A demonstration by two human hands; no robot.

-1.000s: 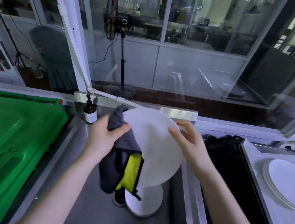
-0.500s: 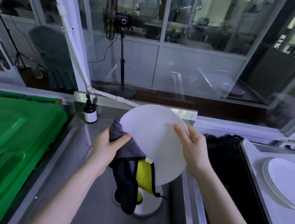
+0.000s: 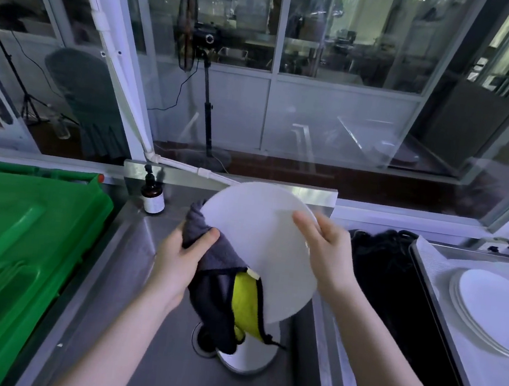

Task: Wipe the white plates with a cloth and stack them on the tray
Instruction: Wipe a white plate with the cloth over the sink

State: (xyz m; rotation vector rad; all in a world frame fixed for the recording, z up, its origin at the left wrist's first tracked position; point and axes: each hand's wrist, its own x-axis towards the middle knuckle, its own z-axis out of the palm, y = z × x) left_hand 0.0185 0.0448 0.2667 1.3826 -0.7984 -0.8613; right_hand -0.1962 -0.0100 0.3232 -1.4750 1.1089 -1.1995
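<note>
The left hand's [image 3: 180,260] fingers are buried in the cloth [image 3: 220,284]. Only the thumb shows, clamped over a grey fold at the 9 o'clock edge of the white plate [image 3: 253,243]. The right hand [image 3: 325,258] clasps that plate's rim at 3 o'clock, with the thumb on the near face and the other fingers out of sight behind it. The plate is held tilted above the steel sink [image 3: 129,274]. The cloth is grey with a yellow side and dark trim, and it hangs from the plate's 7 o'clock edge.

The hanging cloth and the plate's lower edge cover much of the drain [image 3: 200,340] and the white plate lying in the sink [image 3: 255,359]. Whether one plate or several lie there cannot be told.

At 3 o'clock in the frame a stack of white plates [image 3: 496,315] rests on the tray [image 3: 419,265], cut off by the right border. Between the sink and the tray is a black heap [image 3: 380,270] too dark to identify. A green bin lid [image 3: 19,245] fills the 9 o'clock side and runs off the frame. A brown pump bottle [image 3: 152,198] stands at the sink's far left corner, at about 10 o'clock from the held plate. At 12 o'clock, behind reflective glass, a standing fan [image 3: 187,29] is dim.
</note>
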